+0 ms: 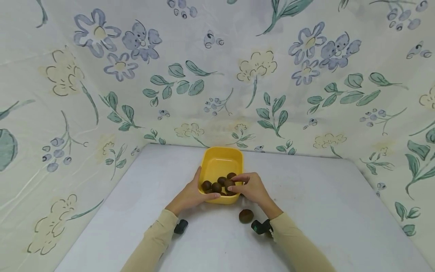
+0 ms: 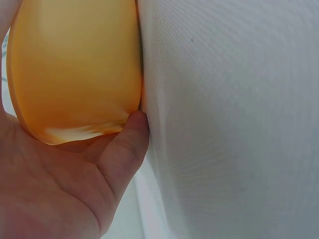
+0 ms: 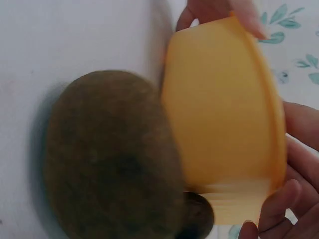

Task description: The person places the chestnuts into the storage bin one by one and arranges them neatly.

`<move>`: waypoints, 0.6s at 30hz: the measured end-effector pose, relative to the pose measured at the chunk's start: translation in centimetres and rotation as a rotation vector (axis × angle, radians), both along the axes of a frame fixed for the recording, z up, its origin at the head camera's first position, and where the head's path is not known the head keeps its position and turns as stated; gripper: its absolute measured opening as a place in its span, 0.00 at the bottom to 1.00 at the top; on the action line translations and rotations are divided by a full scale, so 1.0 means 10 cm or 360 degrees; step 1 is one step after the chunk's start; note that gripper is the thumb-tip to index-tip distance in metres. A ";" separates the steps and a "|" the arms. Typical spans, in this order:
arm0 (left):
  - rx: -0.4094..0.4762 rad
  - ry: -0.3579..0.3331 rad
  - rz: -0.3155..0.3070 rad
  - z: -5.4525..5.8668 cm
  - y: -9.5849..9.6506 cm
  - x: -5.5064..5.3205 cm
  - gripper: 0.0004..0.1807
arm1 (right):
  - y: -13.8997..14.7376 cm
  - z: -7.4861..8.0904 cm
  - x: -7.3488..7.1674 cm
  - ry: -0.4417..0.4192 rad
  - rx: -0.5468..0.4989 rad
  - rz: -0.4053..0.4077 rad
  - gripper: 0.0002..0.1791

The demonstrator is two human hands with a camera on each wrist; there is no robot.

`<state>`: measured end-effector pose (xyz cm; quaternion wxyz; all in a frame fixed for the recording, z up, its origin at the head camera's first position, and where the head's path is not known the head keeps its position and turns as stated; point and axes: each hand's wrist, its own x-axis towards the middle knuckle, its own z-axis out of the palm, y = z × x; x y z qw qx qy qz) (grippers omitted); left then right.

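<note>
A yellow plastic tub (image 1: 222, 154) stands on the table with several brown kiwis (image 1: 216, 187) gathered at its near end. My left hand (image 1: 193, 194) grips its near left corner, thumb along the front rim and fingers at the side. In the left wrist view, fingers (image 2: 127, 149) of that hand reach to the tub's lower edge. Over the near right corner, my right hand (image 1: 252, 187) pinches a kiwi (image 1: 230, 185) between thumb and fingers, inside the tub. That grip's contact is hidden in the right wrist view.
One loose kiwi (image 1: 246, 216) lies on the white table (image 1: 323, 211) in front of the tub. A smaller-looking dark round thing (image 3: 198, 216) sits by the tub's outer wall. Dark wrist cameras hang under both wrists. Flower-patterned cloth (image 1: 217, 94) encloses the back and sides.
</note>
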<state>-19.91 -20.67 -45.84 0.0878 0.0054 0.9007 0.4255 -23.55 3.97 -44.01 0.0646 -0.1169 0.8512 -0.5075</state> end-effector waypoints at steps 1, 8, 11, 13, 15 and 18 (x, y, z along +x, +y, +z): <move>0.0003 -0.0001 0.0001 0.00 0.01 0.00 0.74 | -0.01 -0.01 0.00 -0.0001 0.0016 -0.0005 0.18; -0.0005 0.0012 -0.0019 0.02 0.01 0.00 0.74 | -0.07 -0.06 -0.05 0.0088 0.0131 0.0056 0.18; -0.0015 0.0013 -0.0023 0.02 0.01 0.01 0.74 | -0.09 -0.07 -0.06 0.0132 0.0182 0.0120 0.17; -0.0008 0.0004 -0.0019 0.02 0.00 0.00 0.75 | -0.10 -0.06 -0.06 0.0148 0.0198 0.0161 0.16; -0.0013 -0.0004 -0.0017 0.02 0.00 0.00 0.75 | -0.11 -0.04 -0.07 0.0149 0.0202 0.0194 0.15; -0.0021 -0.0018 -0.0014 0.01 -0.01 -0.01 0.75 | -0.12 -0.03 -0.07 0.0141 0.0228 0.0219 0.14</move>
